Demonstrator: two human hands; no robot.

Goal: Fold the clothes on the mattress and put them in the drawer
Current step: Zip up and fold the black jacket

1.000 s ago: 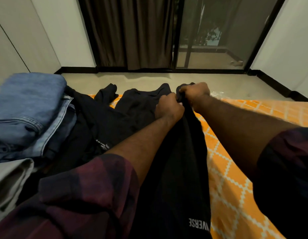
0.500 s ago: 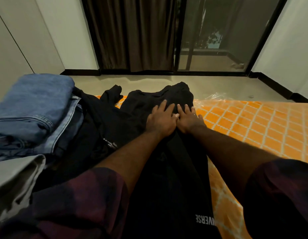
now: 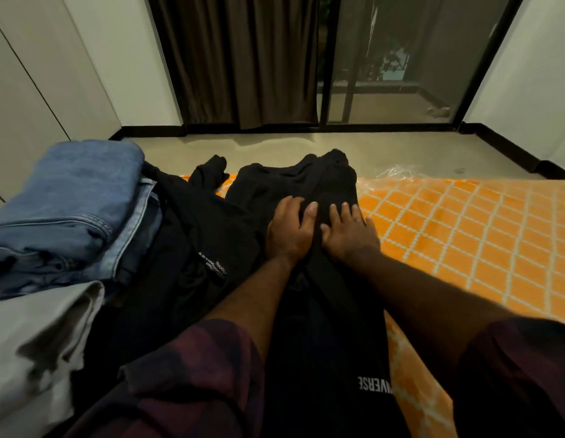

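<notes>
A long black garment (image 3: 328, 327) with white lettering near its lower end lies lengthwise on the orange patterned mattress (image 3: 464, 235). My left hand (image 3: 289, 230) and my right hand (image 3: 349, 232) rest side by side on its far part, fingers spread flat and pressing the cloth. More black clothes (image 3: 192, 248) lie crumpled just left of it. Folded blue jeans (image 3: 66, 210) are stacked at the far left, with a grey garment (image 3: 34, 343) in front of them. No drawer is in view.
Bare orange mattress stretches to the right of my hands. A scrap of clear plastic (image 3: 392, 173) lies at the mattress's far edge. Beyond are the grey floor (image 3: 306, 147), dark curtains (image 3: 240, 58), a glass sliding door (image 3: 398, 58) and white cupboard doors (image 3: 28, 90) at the left.
A second ago both hands gripped the black garment's far end, lifted. They laid it down, opened flat on it, and have now slid slightly nearer while pressing.
</notes>
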